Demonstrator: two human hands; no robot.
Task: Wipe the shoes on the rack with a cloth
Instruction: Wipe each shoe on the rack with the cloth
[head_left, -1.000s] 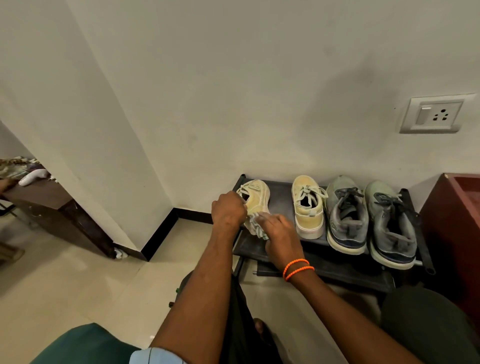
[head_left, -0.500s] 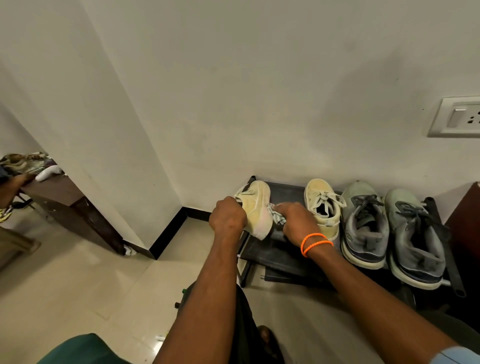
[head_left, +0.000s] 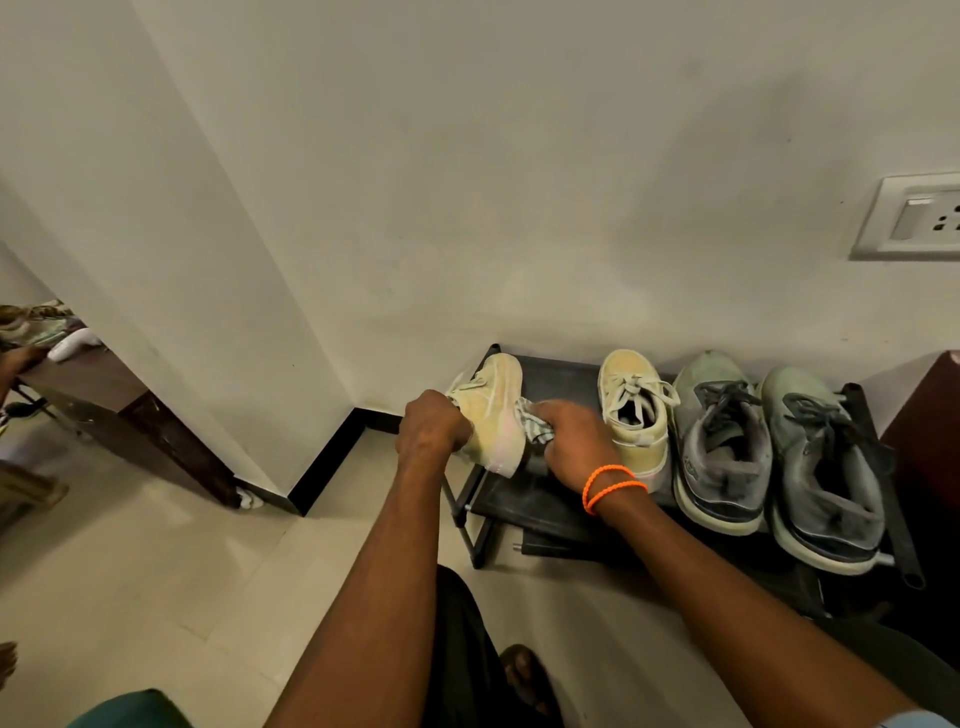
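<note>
Both hands busy: left hand (head_left: 434, 431) grips tilted yellow shoe (head_left: 491, 415), right hand (head_left: 571, 441) clutches striped cloth (head_left: 529, 425) against its side.

- A home, by the look of it: a corner inside a house, near a doorway.
- A low black rack (head_left: 566, 506) stands on the floor against the plain wall (head_left: 467, 208), carrying worn everyday shoes: two yellow sneakers (head_left: 631, 410) and a grey pair (head_left: 779, 452).
- Above the rack, to its right, a household socket (head_left: 914, 215) with a switch is set in the wall.
- Left of the rack, a black skirting (head_left: 324, 462) runs along pale floor tiles (head_left: 130, 571).
- Further left of the rack, past the wall's corner, a dark wooden table (head_left: 104, 395) holds patterned cloth.
- A reddish-brown cabinet (head_left: 930, 441) stands just right of the rack.
</note>
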